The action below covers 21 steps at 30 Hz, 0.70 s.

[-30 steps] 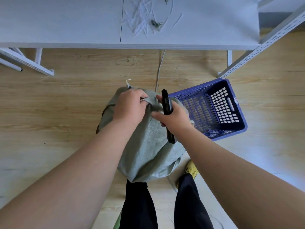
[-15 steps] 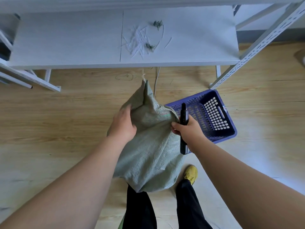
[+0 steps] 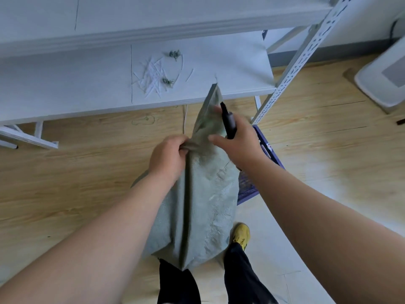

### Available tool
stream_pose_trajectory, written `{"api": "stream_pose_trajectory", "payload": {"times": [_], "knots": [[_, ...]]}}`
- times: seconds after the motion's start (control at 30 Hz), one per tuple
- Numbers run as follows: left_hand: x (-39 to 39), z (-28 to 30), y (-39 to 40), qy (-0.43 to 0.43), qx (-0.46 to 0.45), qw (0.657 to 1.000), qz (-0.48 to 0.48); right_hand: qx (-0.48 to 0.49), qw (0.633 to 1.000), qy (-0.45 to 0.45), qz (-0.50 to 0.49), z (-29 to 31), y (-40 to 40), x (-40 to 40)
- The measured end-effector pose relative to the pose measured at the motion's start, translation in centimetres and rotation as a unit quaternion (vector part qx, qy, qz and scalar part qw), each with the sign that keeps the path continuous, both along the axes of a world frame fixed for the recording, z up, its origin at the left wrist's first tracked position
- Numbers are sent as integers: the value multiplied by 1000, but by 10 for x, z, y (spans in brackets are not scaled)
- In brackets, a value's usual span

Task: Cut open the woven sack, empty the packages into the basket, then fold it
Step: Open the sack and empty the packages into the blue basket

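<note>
Across the middle of the frame, a grey-green woven sack (image 3: 197, 205) is standing bulging on the wooden floor (image 3: 65, 183), its bottom corner hanging just above the person's dark trouser legs (image 3: 238, 273) at the lower centre. Its gathered neck is rising to a flat pointed tip that is overlapping the front edge of a white shelf board (image 3: 65, 88) in the upper half of the picture. At centre, the left hand (image 3: 167, 156) is bunching a fold of the sack's neck, its fingers curled tight around the fabric. Just to the right and slightly higher, the right hand (image 3: 235, 141) is gripping a black cutter (image 3: 229, 121) in its curled fingers, the tool's tip pointing up toward the top of the frame and lying against the cloth, while the thumb is reaching left onto the sack. Whether a blade is showing cannot be told. Behind the right forearm, at centre right, a blue plastic basket (image 3: 266, 150) is sitting on the floor, mostly hidden by the arm and the sack. On the shelf board, upper centre, white strips (image 3: 151, 77) and small green thread knots are lying scattered. One yellow shoe (image 3: 242, 234) is peeking out beside the sack's lower right.
</note>
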<state>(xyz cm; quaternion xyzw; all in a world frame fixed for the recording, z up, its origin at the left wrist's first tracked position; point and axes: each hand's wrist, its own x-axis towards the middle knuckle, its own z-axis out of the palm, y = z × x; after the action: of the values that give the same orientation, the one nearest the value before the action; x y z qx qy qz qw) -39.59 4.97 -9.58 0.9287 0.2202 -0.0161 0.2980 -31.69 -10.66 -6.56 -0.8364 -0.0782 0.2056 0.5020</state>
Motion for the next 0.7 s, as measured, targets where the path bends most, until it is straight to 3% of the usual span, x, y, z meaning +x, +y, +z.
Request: {"api": "stream_pose_trajectory", "payload": {"times": [0.07,0.2,0.27,0.37,0.5,0.6,0.7], "knots": [[10,9,-16,-19,-9,999,-45,-12,997,-22,74,13,-7,16],[21,24,-44,-79,-17,993,-91,-168,965,-24,200,13,-24,27],[25,34,-57,-109,-33,989,-90,-178,971,-23,159,7,-31,24],[26,46,-60,-116,-101,988,-23,-118,992,-2,54,8,-42,22],[-4,31,-47,28,-64,996,49,-75,993,92,-11,7,-63,30],[-40,8,-45,153,-56,980,111,-20,986,155,-49,6,-78,37],[-55,-3,-47,192,-43,972,130,2,982,186,-41,2,-84,32]]}}
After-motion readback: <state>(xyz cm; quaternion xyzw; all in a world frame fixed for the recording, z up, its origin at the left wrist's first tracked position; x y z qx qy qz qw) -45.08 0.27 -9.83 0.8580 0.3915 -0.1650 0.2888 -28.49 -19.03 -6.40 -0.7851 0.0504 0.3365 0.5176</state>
